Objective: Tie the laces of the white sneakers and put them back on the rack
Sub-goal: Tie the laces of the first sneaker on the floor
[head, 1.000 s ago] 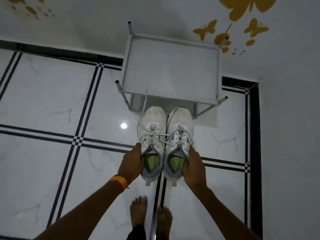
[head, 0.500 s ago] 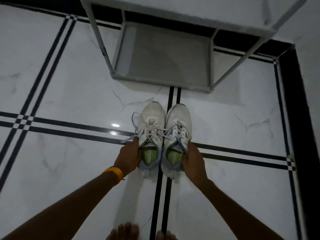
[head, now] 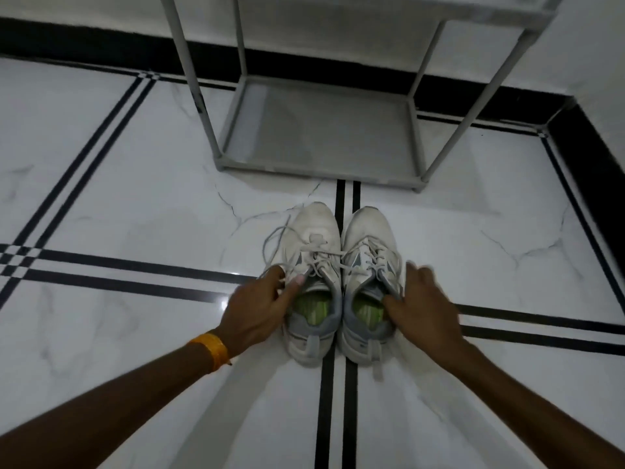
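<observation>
Home entryway, marble-tiled floor [head: 135, 204], grey shoe rack [head: 318, 130], corner wall

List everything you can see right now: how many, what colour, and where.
Sneakers: two, white with grey collars; left sneaker and right sneaker side by side on the floor, toes toward the rack.
Laces: white, untied, one loop trailing off the left sneaker.
Insoles: two, green, inside the sneakers.
Shoe rack: one, grey, against the wall.
Floor: white marble tiles, black double stripes.
Skirting: black, along the wall.
Wristband: one, orange, left wrist.
Left hand: pinches the left sneaker's collar.
Right hand: at the right sneaker's collar, blurred, grip unclear.
</observation>
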